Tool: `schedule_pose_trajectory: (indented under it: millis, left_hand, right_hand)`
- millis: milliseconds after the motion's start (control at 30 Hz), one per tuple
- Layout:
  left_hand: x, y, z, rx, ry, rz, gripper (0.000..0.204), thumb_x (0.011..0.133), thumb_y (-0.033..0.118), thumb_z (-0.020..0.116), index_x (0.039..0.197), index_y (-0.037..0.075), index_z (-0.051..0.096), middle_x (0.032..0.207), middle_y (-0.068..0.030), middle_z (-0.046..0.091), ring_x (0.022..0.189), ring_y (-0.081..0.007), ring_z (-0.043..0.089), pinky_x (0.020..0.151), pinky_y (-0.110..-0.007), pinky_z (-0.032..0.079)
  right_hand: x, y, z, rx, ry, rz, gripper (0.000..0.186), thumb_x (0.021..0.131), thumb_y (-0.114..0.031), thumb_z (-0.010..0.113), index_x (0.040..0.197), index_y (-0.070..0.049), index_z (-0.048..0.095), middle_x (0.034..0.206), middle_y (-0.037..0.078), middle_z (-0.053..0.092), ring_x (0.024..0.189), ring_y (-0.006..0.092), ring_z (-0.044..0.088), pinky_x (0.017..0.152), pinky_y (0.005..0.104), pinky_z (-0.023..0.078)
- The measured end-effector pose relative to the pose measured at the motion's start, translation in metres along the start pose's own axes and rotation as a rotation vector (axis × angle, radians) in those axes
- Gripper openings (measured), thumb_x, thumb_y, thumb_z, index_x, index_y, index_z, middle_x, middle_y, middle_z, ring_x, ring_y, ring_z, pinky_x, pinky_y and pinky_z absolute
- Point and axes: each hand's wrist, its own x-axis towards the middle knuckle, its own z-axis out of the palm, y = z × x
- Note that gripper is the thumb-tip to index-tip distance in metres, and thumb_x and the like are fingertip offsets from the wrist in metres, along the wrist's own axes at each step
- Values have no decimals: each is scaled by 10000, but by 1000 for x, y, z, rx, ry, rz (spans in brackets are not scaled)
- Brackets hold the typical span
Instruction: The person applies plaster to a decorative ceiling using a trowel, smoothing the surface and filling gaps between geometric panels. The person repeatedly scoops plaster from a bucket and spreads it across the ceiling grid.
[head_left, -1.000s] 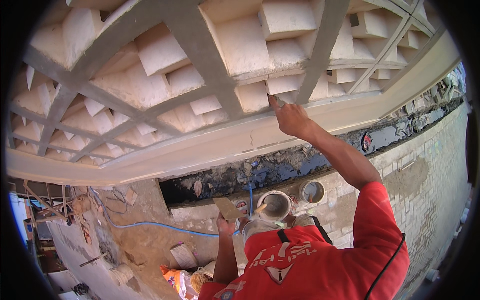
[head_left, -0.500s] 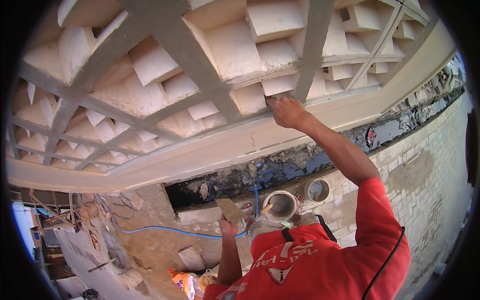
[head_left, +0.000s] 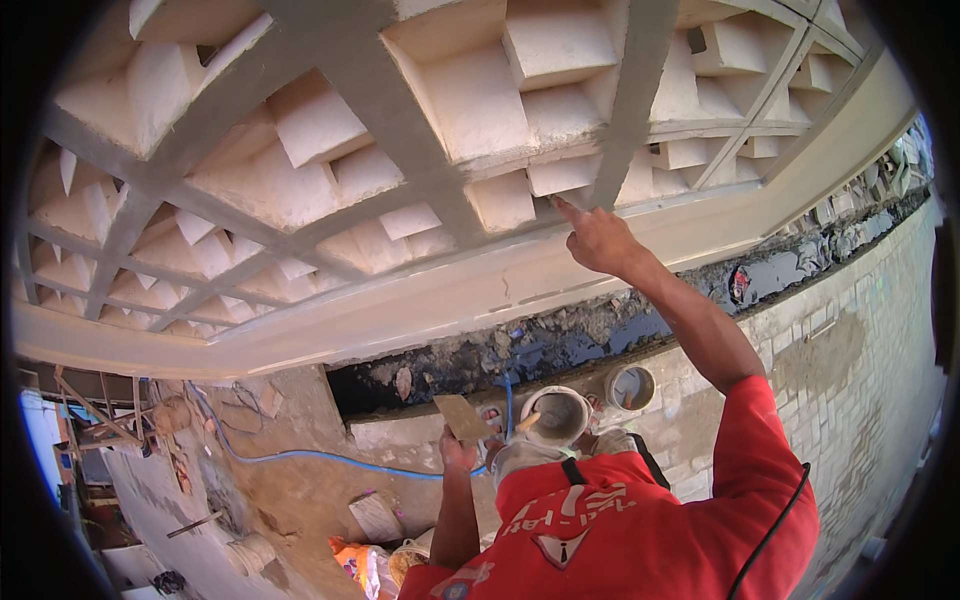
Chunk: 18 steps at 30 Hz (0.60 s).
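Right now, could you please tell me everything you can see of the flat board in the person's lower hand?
The board is a thin, flat, roughly square plate, tan-brown, perhaps wood or mortar-stained metal. It lies about level, slightly tilted, and looks bare on top. The left hand grips it from beneath; any handle is hidden. It sits below the dark gap under the beam, just left of a white bucket, apart from it.

One person in a red shirt (head_left: 620,530) with two bare hands: right hand (head_left: 597,238), left hand (head_left: 457,452). Two round white plastic buckets (head_left: 556,415), (head_left: 631,387). One flat tan plaster board (head_left: 463,417). One thin blue hose (head_left: 320,457). One grey lattice ceiling (head_left: 400,110)
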Motion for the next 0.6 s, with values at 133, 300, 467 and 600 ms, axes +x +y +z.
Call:
schedule_pose_trajectory:
  millis: [133, 300, 467, 600]
  left_hand:
    - [-3, 4, 12, 22, -17, 17, 315, 1003, 254, 375, 1173, 96, 588, 1094, -71, 652, 968, -256, 631, 812, -407, 516]
    - [-30, 17, 43, -6, -114, -4, 317, 1003, 268, 378, 1185, 107, 581, 1104, -71, 647, 972, -257, 629, 804, -412, 516]
    - [-23, 9, 13, 54, 33, 16, 337, 1008, 308, 377, 1201, 115, 576, 1115, -66, 641, 989, -253, 622, 804, -418, 512]
    - [-38, 18, 44, 57, -57, -24, 347, 1012, 318, 374, 1205, 109, 573, 1123, -63, 639, 1004, -251, 616, 813, -423, 507]
  right_hand:
    - [11, 1, 6, 28, -13, 3, 699, 750, -50, 539, 1432, -89, 393, 790, 268, 657, 830, 454, 637, 839, 521, 507]
    - [4, -5, 1, -49, -112, 3, 628, 781, -80, 518, 1402, -75, 428, 840, 298, 649, 817, 476, 633, 815, 541, 504]
    - [0, -3, -5, 44, -79, -15, 594, 783, -100, 542, 1371, -61, 469, 892, 286, 655, 847, 473, 628, 836, 536, 499]
    - [11, -2, 3, 168, -4, 14, 597, 771, -92, 547, 1360, -38, 471, 872, 259, 664, 864, 454, 624, 862, 522, 479]
